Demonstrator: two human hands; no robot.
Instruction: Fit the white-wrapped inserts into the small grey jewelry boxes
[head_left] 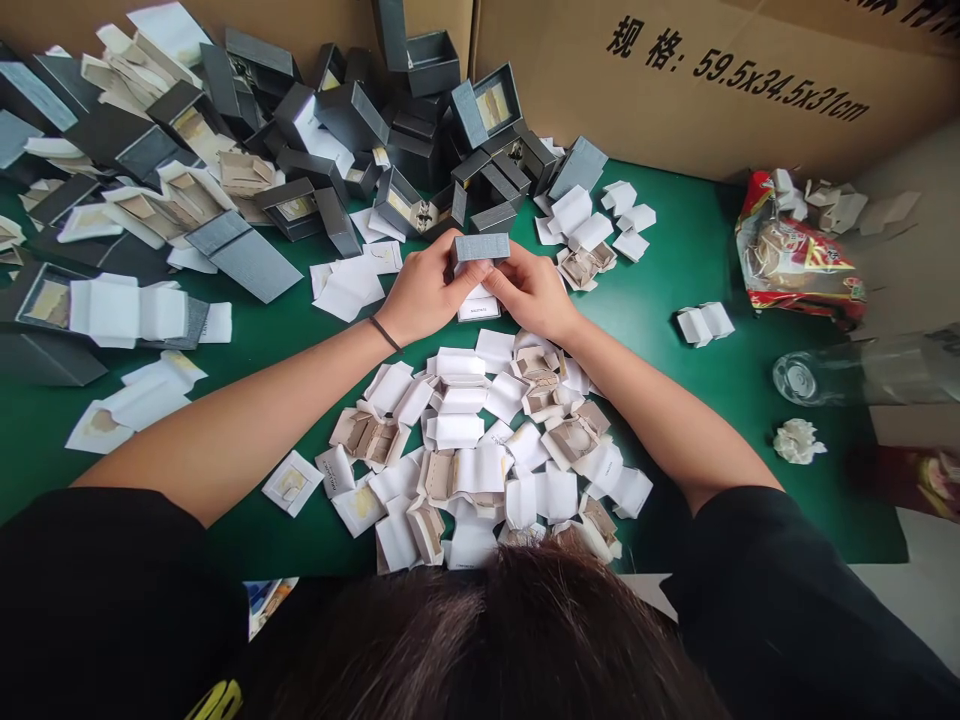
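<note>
A small dark grey box (481, 248) is held upright between both my hands, at the middle of the table. My left hand (429, 285) grips its left side and my right hand (534, 288) its right, with the thumbs meeting at its lower front. Just below the thumbs shows a white printed card piece (478, 308); whether it is joined to the box I cannot tell. Nearer my body spreads a pile of folded white card inserts (480, 470), some showing brown undersides. The box's far side is hidden from me.
Many dark boxes (352, 115), several with open lids, are heaped at the back left. A large cardboard carton (675, 90) stands behind. On the right are a red snack bag (802, 250), a clear bottle (847, 372) and crumpled paper (798, 441) on the green tabletop (675, 420).
</note>
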